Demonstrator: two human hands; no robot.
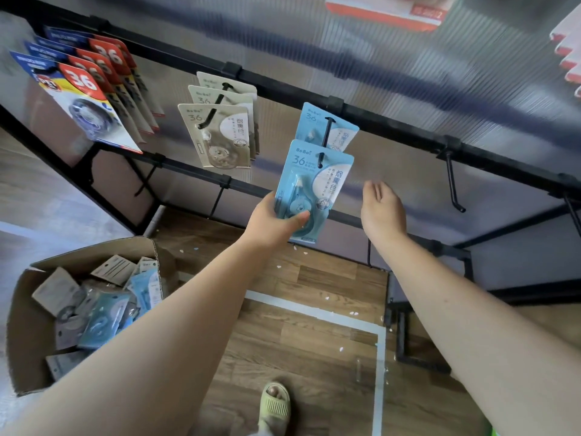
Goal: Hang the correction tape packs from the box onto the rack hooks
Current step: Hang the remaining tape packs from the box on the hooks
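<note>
Blue correction tape pack [314, 184] on hook, left hand [273, 221] grip clamped on it, right hand [382, 209] loose.

Both bare arms reach forward; left hand [273, 222] curls its fingers in a grip, right hand [382, 209] hangs relaxed, fingers loose.

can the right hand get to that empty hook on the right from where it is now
Probably yes. The right hand is open and holds nothing, and the empty hook juts out just to its right with only bare backing panel between them. The left hand has the blue pack, so nothing crosses the path.
</note>
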